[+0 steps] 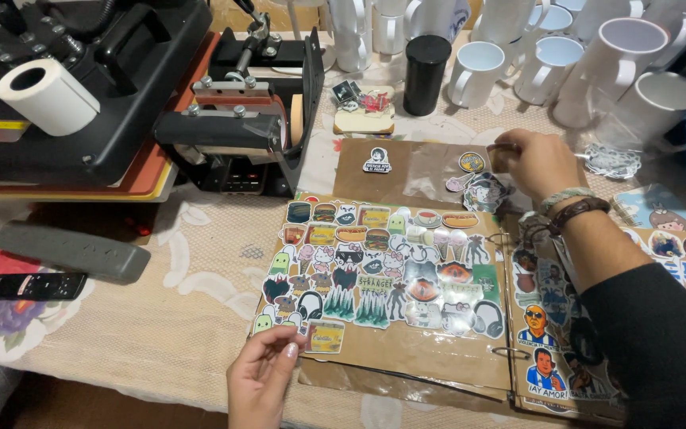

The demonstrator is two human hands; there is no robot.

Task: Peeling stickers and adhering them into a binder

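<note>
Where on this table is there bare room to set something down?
Bare beige lace tablecloth lies between the grey handle bar, the black heat press and the brown sticker album. The back right is crowded with white mugs; stickers cover the album pages.
</note>
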